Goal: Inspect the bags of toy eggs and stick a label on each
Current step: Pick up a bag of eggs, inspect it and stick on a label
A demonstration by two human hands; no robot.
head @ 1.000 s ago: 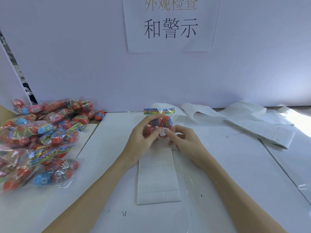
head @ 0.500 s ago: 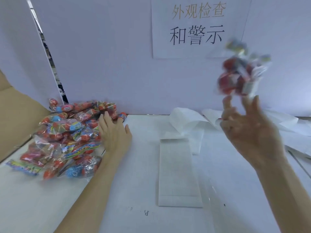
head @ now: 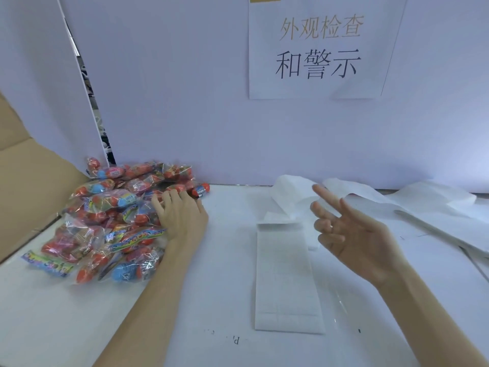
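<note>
A heap of clear bags of toy eggs [head: 116, 221], red and blue inside, lies at the left of the white table. My left hand [head: 182, 215] rests flat on the right edge of that heap, fingers straight on the bags. A white sheet of labels [head: 285, 276] lies in the middle of the table. My right hand [head: 354, 234] hovers above the table to the right of the sheet, palm turned inward, fingers spread and holding nothing.
Crumpled white backing paper [head: 397, 200] trails along the back right. A brown cardboard box flap [head: 29, 178] stands at the far left. A white wall with a printed sign [head: 317, 49] closes the back.
The bag both hands held a second ago was tossed up and away by my right hand and is gone from view. My left hand moved to the heap; the right hand dropped lower.
</note>
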